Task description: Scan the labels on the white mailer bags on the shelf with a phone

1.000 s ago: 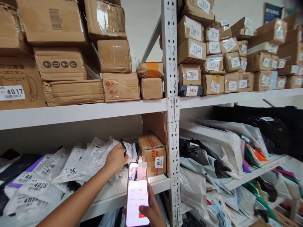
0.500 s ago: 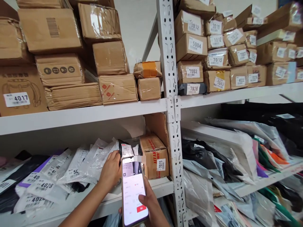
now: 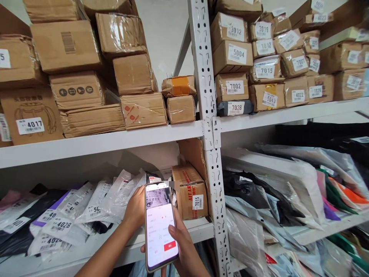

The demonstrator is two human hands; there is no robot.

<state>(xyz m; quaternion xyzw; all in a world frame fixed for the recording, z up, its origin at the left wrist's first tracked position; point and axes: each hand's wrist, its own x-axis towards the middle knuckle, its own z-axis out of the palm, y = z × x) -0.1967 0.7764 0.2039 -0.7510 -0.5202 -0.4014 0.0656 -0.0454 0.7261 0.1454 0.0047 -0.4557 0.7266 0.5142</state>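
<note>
My right hand [image 3: 183, 238] is wrapped around a smartphone [image 3: 161, 231], its thumb over the lit screen. The screen shows a camera picture of a printed label at the top and a red button low down. Just behind the phone, my left hand [image 3: 137, 207] grips a small dark parcel bag [image 3: 154, 179] with a white label. Most of that bag and the left fingertips are hidden by the phone. Beside it on the right stands a cardboard box [image 3: 188, 190] labelled 7015.
Labelled plastic mailer bags [image 3: 98, 206] lie along the lower left shelf [image 3: 95, 248]. A perforated metal post [image 3: 211, 165] rises right of my hands. Cardboard boxes [image 3: 141, 111] stack on the upper shelf. More bagged parcels [image 3: 273, 192] fill the right bay.
The phone has moved up and slightly left, now covering more of the parcel bag. Its camera picture has changed to a close view of the label.
</note>
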